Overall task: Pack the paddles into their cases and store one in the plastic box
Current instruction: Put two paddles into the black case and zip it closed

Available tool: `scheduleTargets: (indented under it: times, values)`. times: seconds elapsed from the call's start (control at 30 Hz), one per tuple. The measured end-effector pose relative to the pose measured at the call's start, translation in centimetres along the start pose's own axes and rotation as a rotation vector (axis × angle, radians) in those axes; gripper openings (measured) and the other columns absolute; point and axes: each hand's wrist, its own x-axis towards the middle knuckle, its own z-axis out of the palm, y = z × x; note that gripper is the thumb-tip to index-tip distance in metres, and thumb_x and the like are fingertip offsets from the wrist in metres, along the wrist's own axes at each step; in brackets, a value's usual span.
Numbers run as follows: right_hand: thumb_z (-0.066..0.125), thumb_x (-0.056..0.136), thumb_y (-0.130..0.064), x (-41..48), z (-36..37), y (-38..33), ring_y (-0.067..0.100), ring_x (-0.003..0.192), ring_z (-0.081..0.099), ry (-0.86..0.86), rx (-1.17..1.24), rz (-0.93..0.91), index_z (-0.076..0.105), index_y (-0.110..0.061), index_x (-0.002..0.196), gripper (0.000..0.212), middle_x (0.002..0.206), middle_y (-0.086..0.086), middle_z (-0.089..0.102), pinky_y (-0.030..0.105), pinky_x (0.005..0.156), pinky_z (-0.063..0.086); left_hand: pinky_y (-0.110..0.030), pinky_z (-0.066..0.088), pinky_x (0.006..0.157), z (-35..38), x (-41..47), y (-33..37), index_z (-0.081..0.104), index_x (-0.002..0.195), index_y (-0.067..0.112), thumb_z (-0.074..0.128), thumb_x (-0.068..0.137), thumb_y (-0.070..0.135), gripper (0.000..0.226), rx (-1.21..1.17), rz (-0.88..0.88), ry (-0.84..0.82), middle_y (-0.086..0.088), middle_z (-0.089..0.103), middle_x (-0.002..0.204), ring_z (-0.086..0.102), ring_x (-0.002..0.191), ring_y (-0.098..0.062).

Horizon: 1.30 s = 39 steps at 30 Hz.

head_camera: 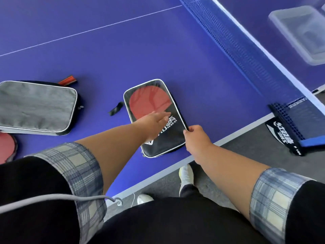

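Note:
A black paddle case (165, 138) with white trim and a clear window lies near the table's front edge; a red paddle (149, 101) shows through the window. My left hand (154, 122) rests flat on the case, fingers spread. My right hand (195, 134) pinches the case's right edge, likely at the zipper. A second case (35, 106), grey side up, lies at the left with a red and black paddle handle (67, 81) poking from behind it. Another red paddle (7, 147) sits at the far left edge. The clear plastic box (299, 32) stands beyond the net.
The blue net (246, 50) runs diagonally across the blue table (123, 50), its clamp (288, 131) at the right edge. A small black strap (116, 108) lies between the cases. Grey floor and white shoes (186, 175) show below the table edge.

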Motion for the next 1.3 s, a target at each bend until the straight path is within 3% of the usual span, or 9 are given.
scheduleTargets:
  times: [0.1,0.4,0.6,0.77,0.83,0.9,0.97,1.1,1.3]
  values:
    - [0.047,0.101,-0.021,1.3,0.1,0.7,0.028,0.080,0.058,-0.028,-0.004,0.034,0.053,-0.014,0.120,0.021,0.097,0.010,0.061,0.034,0.068,0.044,-0.040,0.007,0.119,0.8,1.4,-0.5,0.037,0.149,0.036,0.029,0.106,0.038,0.044,0.312,0.142,-0.050,0.009,0.025,0.161,0.007,0.151,-0.018]
    - [0.046,0.103,-0.022,10.7,-4.5,-4.6,0.022,0.080,0.049,-0.021,-0.168,-0.126,0.051,-0.012,0.124,0.025,0.105,0.005,0.053,0.027,0.062,0.037,-0.049,0.001,0.121,0.3,7.1,-0.4,0.019,0.151,0.047,0.032,0.104,0.036,0.051,0.602,0.110,0.137,0.006,0.001,0.166,-0.004,0.151,-0.024]
    - [0.045,0.102,-0.026,13.7,-6.5,-6.0,0.015,0.074,0.050,0.013,-0.215,-0.182,0.054,-0.018,0.119,0.021,0.104,0.000,0.058,0.027,0.058,0.035,-0.051,0.001,0.120,1.3,10.2,0.9,0.017,0.152,0.045,0.032,0.103,0.041,0.051,0.606,0.095,0.234,0.004,0.001,0.166,-0.004,0.151,-0.026]
    - [0.048,0.085,-0.017,10.5,-5.9,-3.5,0.023,0.068,0.040,0.047,-0.027,-0.098,0.057,-0.013,0.089,0.011,0.077,0.001,0.050,0.024,0.051,0.032,-0.051,-0.002,0.120,1.8,9.6,0.4,0.022,0.149,0.046,0.034,0.101,0.045,0.049,0.607,0.131,0.288,0.003,0.008,0.164,-0.003,0.150,-0.025]
    - [0.049,0.085,-0.015,8.3,-5.1,-2.3,0.024,0.065,0.036,0.067,0.192,0.063,0.051,-0.025,0.094,0.014,0.078,0.001,0.048,0.021,0.045,0.038,-0.056,-0.005,0.117,1.7,9.6,0.0,0.018,0.149,0.049,0.034,0.099,0.050,0.052,0.625,0.105,0.300,0.005,0.002,0.164,-0.006,0.150,-0.025]
    - [0.054,0.090,-0.018,6.4,-3.9,-1.6,0.017,0.075,0.058,-0.045,0.505,0.339,0.049,-0.032,0.124,0.037,0.102,0.003,0.060,0.032,0.073,0.060,-0.060,-0.005,0.116,1.4,9.8,-0.2,0.012,0.150,0.050,0.032,0.097,0.057,0.057,0.627,0.055,0.276,0.006,-0.002,0.164,-0.008,0.150,-0.027]
    - [0.062,0.090,-0.020,5.6,-2.8,-1.5,0.018,0.094,0.065,-0.159,0.661,0.484,0.053,-0.023,0.127,0.037,0.119,0.006,0.062,0.041,0.090,0.058,-0.062,-0.003,0.116,1.3,9.9,-0.2,0.008,0.150,0.051,0.029,0.096,0.061,0.059,0.642,0.041,0.252,0.006,-0.003,0.165,-0.008,0.150,-0.028]
    - [0.073,0.089,-0.021,6.9,-2.2,-2.4,0.019,0.092,0.067,-0.147,0.719,0.545,0.062,-0.015,0.096,0.014,0.109,0.007,0.066,0.036,0.085,0.059,-0.061,0.004,0.117,0.9,9.7,-0.1,0.004,0.151,0.049,0.024,0.096,0.062,0.059,0.675,0.019,0.248,0.005,-0.004,0.165,-0.006,0.150,-0.029]
    - [0.073,0.089,-0.018,10.5,-3.1,-4.8,0.020,0.090,0.068,-0.200,0.627,0.409,0.062,-0.016,0.100,0.015,0.105,0.005,0.069,0.037,0.079,0.059,-0.055,0.018,0.115,0.1,10.2,1.2,0.005,0.149,0.052,0.024,0.095,0.063,0.058,0.596,-0.079,0.325,0.001,0.006,0.164,0.010,0.147,-0.031]
